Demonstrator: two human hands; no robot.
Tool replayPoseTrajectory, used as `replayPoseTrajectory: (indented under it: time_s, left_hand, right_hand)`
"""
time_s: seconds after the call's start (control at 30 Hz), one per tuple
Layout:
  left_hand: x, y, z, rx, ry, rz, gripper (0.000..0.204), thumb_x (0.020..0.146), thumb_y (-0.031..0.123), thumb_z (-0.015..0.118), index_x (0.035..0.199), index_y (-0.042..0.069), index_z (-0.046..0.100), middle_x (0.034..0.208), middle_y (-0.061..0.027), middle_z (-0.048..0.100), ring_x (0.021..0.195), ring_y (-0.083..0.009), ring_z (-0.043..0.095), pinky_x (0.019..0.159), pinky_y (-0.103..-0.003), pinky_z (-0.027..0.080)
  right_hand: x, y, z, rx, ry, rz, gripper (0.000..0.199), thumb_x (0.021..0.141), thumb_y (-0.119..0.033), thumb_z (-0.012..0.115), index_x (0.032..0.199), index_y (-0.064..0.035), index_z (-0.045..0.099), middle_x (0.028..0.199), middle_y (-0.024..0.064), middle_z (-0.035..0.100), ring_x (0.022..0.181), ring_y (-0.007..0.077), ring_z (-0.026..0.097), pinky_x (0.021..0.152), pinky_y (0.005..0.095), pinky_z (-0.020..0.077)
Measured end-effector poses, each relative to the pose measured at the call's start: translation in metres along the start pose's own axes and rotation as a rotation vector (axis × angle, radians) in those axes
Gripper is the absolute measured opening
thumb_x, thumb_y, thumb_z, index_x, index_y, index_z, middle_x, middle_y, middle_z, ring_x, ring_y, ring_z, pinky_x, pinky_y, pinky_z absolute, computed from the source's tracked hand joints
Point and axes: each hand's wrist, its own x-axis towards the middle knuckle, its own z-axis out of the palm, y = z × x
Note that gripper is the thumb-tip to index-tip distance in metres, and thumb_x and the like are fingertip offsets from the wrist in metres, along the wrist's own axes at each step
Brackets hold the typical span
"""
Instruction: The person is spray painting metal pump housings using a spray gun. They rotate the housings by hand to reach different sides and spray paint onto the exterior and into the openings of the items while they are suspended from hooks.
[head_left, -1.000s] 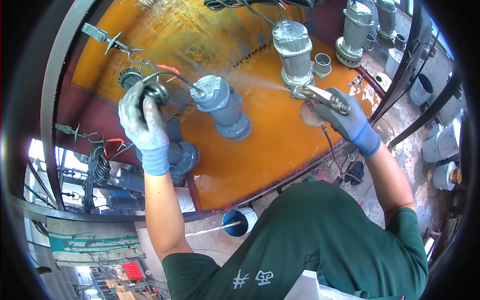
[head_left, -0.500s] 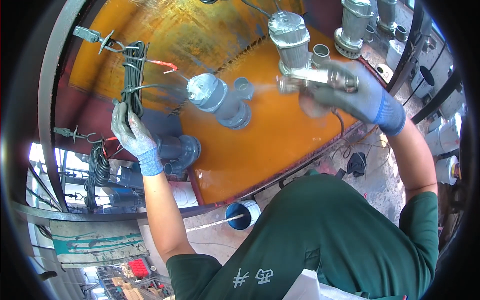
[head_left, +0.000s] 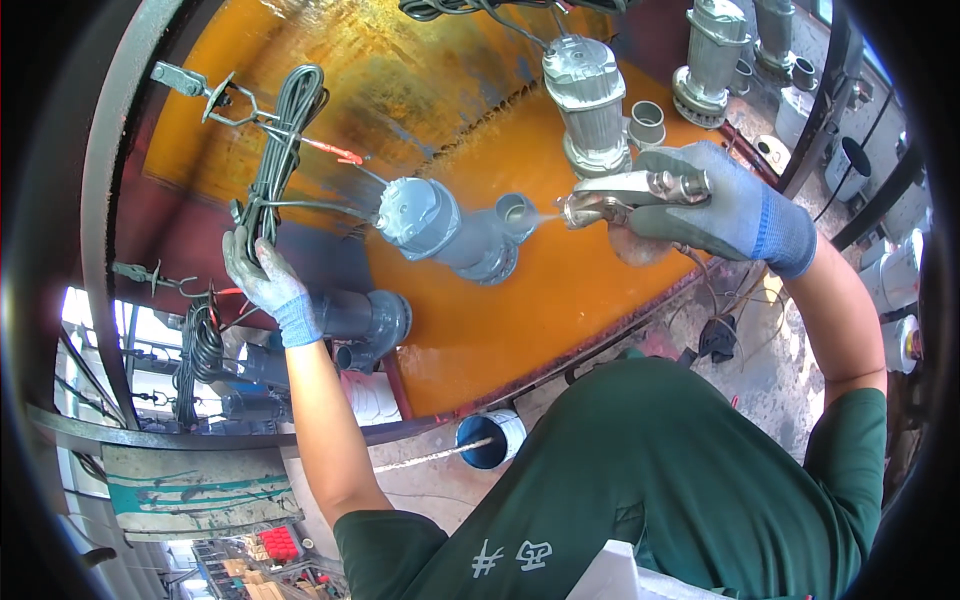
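Observation:
My right hand (head_left: 715,200), in a grey-blue coated glove, is wrapped round a metal spray gun (head_left: 640,190). A pale mist leaves its nozzle leftward toward a grey submersible pump (head_left: 425,220), which hangs tilted and looks wet with paint. The pump's round outlet faces the nozzle. My left hand (head_left: 265,280), in a similar stained glove, pinches the lower end of a coiled dark cable (head_left: 285,140) between thumb and fingers. This coil hangs from a metal hook (head_left: 230,105). A red-orange clip (head_left: 335,152) and the cable run from it to the pump.
An orange paint-stained booth floor (head_left: 500,350) lies under the pumps. Another silver-grey pump (head_left: 585,100) hangs behind, and a dark grey pump (head_left: 355,320) hangs beyond my left wrist. A hose trails below the gun. A white bucket (head_left: 508,432) with blue inside stands near my knees.
The pump and its cable coil have swung, the coil's top leaning right and the outlet shifting right and down. The spray gun now sits slightly lower and shows sharper. My left hand stays at the coil.

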Motion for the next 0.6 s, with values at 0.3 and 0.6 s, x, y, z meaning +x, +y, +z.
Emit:
replayPoseTrajectory:
  time_s: [0.3,0.6]
  left_hand:
    - [-0.021,-0.021,-0.012,0.074,-0.029,-0.139,0.05,0.109,0.024,0.054,0.15,-0.004,0.049,0.155,-0.0247,0.046,0.144,-0.0329,0.044,0.119,-0.046,0.035]
    - [-0.341,0.001,-0.068,-0.488,-0.216,-0.952,0.031,0.108,0.015,0.051,0.128,-0.005,0.064,0.127,-0.0147,0.068,0.114,-0.0251,0.065,0.102,-0.039,0.051]
  right_hand:
    - [0.024,0.014,0.002,-0.189,-0.043,-0.148,0.028,0.097,-0.025,0.072,0.108,-0.0004,0.068,0.079,0.0093,0.071,0.066,0.0154,0.067,0.065,0.0314,0.0554]
    - [0.071,-0.041,-0.017,-0.237,-0.223,-0.131,0.03,0.097,-0.025,0.074,0.115,-0.0008,0.07,0.085,0.0038,0.069,0.072,0.0075,0.063,0.064,0.0259,0.0525]
